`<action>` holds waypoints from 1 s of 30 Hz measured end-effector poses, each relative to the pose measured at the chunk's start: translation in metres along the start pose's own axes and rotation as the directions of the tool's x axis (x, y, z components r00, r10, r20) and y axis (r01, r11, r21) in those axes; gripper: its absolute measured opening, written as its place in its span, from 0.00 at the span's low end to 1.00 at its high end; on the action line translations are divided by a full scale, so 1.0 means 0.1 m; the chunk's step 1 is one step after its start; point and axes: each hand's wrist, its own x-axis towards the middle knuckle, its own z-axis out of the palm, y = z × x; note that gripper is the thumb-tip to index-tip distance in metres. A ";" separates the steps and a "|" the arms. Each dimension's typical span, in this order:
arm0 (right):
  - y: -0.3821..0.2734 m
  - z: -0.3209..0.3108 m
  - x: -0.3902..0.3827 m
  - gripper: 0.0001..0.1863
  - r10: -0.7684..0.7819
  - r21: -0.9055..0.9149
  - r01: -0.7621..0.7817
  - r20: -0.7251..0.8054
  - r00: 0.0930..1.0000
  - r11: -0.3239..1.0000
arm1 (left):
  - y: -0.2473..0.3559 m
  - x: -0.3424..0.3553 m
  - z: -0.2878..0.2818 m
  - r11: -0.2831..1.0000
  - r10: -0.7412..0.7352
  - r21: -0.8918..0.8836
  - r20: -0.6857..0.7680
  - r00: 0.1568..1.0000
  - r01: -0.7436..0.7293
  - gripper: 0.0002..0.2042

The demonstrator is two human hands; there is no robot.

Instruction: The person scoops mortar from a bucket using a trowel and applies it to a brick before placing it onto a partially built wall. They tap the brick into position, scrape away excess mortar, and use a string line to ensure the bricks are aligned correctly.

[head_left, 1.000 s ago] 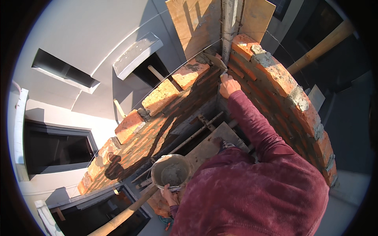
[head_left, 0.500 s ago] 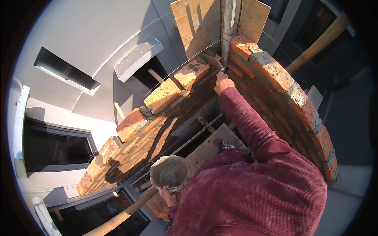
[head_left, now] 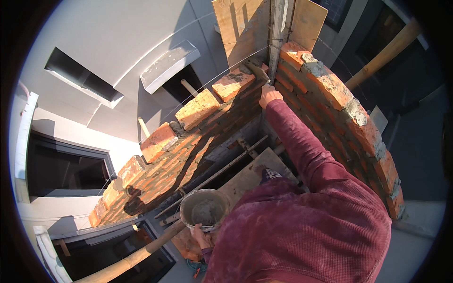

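My right hand, arm stretched forward, is closed round the handle of a trowel. The blade lies in the corner at the far end of the left brick wall, beside the upright metal post. Next to the blade is an orange brick with dark mortar on its far end. Low and left of my body, my left hand grips the near rim of a bucket. Grey mortar lies inside it. My left fingers are partly hidden by the rim.
Spaced bricks top the left wall, with a thin string line above them. A second brick wall curves along my right. Wooden boards stand behind the post. Planks lie below me, and a bamboo pole runs at lower left.
The trowel blade has shifted and tilted slightly in the corner, still in my right hand. My left hand stays on the bucket rim. The whole view has shifted a little.
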 end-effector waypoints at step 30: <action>0.29 -1.76 -0.32 0.09 -0.618 -0.204 0.668 0.261 0.741 0.715 | 0.31 -0.36 1.15 0.876 0.329 0.341 0.096 0.940 -0.341 0.04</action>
